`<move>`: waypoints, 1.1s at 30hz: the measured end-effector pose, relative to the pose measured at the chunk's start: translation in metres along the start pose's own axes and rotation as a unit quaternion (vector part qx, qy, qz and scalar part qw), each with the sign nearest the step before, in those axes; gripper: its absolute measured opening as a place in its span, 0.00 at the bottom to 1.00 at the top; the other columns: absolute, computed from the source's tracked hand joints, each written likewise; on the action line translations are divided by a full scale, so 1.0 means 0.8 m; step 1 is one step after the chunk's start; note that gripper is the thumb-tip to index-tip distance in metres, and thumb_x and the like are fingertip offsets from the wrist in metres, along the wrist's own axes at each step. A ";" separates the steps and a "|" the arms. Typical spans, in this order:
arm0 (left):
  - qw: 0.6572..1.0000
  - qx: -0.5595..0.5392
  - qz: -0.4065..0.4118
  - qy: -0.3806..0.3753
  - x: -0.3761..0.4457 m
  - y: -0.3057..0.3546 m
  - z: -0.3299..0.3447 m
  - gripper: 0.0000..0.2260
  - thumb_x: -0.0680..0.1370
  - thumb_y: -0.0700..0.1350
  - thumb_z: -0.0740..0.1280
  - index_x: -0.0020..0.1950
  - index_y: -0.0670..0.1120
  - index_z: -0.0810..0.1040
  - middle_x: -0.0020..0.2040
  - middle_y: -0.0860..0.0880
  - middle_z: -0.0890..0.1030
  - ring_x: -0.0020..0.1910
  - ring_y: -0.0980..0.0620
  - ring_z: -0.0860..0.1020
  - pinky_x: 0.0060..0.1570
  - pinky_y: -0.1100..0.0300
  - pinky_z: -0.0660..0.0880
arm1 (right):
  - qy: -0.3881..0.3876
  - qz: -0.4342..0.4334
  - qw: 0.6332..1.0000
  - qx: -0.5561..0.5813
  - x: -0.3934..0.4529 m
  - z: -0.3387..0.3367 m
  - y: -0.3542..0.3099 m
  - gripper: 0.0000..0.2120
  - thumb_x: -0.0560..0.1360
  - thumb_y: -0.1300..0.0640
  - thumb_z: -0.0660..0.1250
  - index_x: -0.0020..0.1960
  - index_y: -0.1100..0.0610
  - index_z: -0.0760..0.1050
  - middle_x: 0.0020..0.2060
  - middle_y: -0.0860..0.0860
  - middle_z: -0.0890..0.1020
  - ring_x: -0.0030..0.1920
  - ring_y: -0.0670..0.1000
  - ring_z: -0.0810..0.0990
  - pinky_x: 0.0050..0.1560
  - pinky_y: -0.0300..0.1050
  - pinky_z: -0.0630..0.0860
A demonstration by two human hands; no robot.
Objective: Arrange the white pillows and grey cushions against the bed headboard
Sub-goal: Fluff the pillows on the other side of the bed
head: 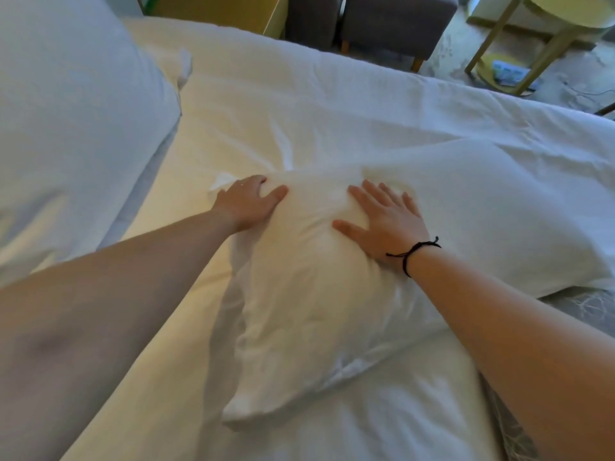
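Note:
A white pillow (309, 294) lies flat on the white bed sheet (299, 104) in the middle of the view. My left hand (248, 202) grips its far left corner, fingers curled over the edge. On top of the pillow my right hand (382, 221) presses flat with fingers spread; a black cord is around its wrist. A second white pillow (519, 211) lies to the right, touching the first. A third large white pillow (73, 134) is propped up at the left. No grey cushion is clearly visible.
Beyond the far edge of the bed stand two grey upholstered stools (376, 24) and a pale yellow round side table (545, 31) on a grey carpet. A patterned grey fabric (592, 311) shows at the right edge under the pillows.

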State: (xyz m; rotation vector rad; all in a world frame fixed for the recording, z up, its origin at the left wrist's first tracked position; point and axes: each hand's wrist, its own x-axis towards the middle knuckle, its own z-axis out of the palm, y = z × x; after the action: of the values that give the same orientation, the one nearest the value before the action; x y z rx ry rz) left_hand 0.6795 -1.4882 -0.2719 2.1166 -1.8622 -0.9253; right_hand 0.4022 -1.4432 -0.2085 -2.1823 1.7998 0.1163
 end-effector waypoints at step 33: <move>0.945 -0.154 -0.279 -0.078 -0.438 0.034 0.065 0.32 0.76 0.69 0.54 0.59 0.42 0.75 0.56 0.43 0.78 0.53 0.43 0.77 0.52 0.51 0.74 | -0.264 -0.297 0.896 -0.200 -0.155 0.013 -0.147 0.26 0.78 0.57 0.56 0.73 0.41 0.61 0.74 0.43 0.64 0.75 0.51 0.57 0.75 0.57 0.48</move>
State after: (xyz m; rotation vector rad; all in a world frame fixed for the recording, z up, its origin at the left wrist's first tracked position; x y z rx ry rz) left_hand 0.6193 -1.1495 -0.1830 2.4520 -1.0659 -1.4251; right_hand 0.4918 -1.3038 -0.1649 -2.5344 0.8181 0.9032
